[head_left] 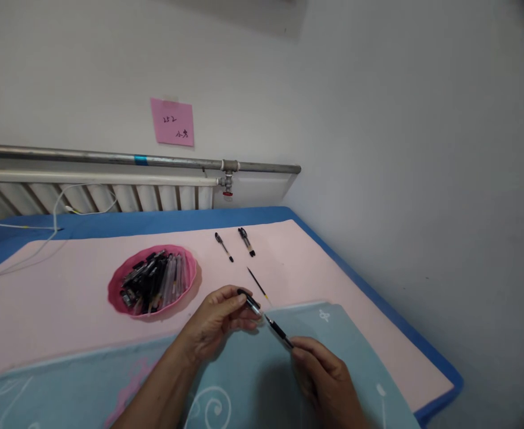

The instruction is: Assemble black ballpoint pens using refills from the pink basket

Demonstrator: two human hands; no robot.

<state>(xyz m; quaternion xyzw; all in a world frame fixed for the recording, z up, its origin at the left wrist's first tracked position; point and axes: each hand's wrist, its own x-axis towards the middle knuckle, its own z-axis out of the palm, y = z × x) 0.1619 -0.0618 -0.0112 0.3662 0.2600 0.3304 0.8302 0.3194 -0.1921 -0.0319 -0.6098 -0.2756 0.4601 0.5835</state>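
Between thumb and fingers, my left hand (220, 316) pinches a pen cap (249, 301) with a black clip and a clear open end. My right hand (327, 372) grips a pen barrel (280, 332) with a black grip section, its tip pointing up and left at the cap's mouth. Tip and cap are close together; whether they touch I cannot tell. The barrel's rear end is hidden in my right hand. Just beyond my hands lies a thin black refill (257, 283) with a yellowish end.
A pink scalloped basket (115, 298) full of pen parts stands at left. Farther back lie a capped pen (224, 247) and more pens side by side (246, 241). A blue-green cloth (244, 363) covers the near table; a wall (400, 208) borders the right side.
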